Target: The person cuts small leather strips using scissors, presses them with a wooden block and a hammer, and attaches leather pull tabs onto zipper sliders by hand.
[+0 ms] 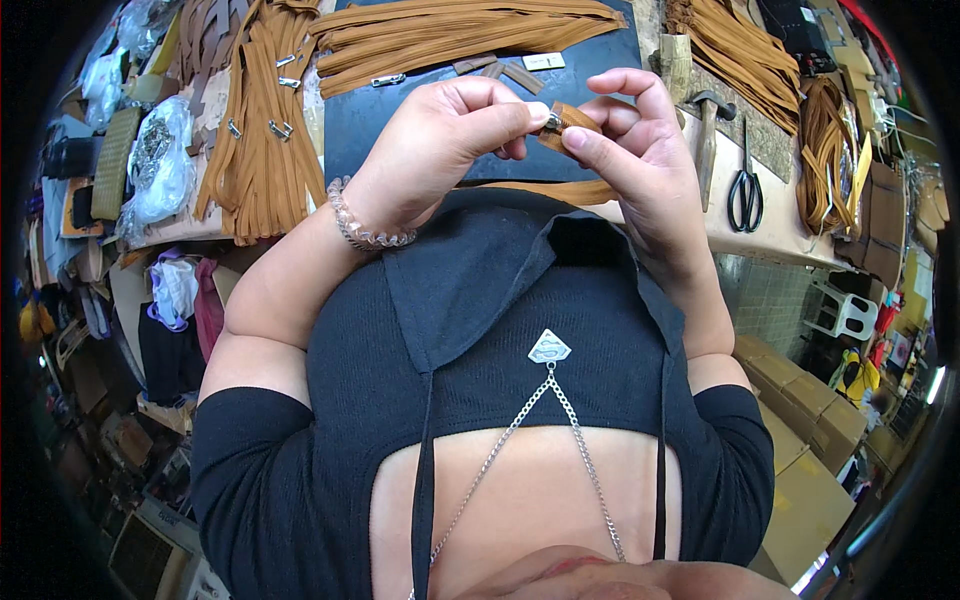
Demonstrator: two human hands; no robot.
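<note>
**Left hand and right hand meet at a brown zipper end**

The pale worktop spans the upper part of the view, with a dark mat at its middle. Brown zipper tapes lie around it in bundles: a left bundle hanging over the near edge, a far bundle stretched across the mat, and an upper-right bundle. Beside the left bundle sits a clear plastic bag. To the right, a hammer lies with its handle toward the person, next to black-handled scissors.

Both hands are raised in front of the person's chest, close together, a clear coiled bracelet on the left wrist. The zipper end is between them, above the near part of the mat. The right grip is closed on its brown tape, thumb pressed along the near face and forefinger lifted clear; the far side of that hold is hidden. The left grip is pinched tight, thumb against forefinger, at a small silver metal piece on the zipper end. Beyond the hands, short brown strips lie near a little white block.
</note>
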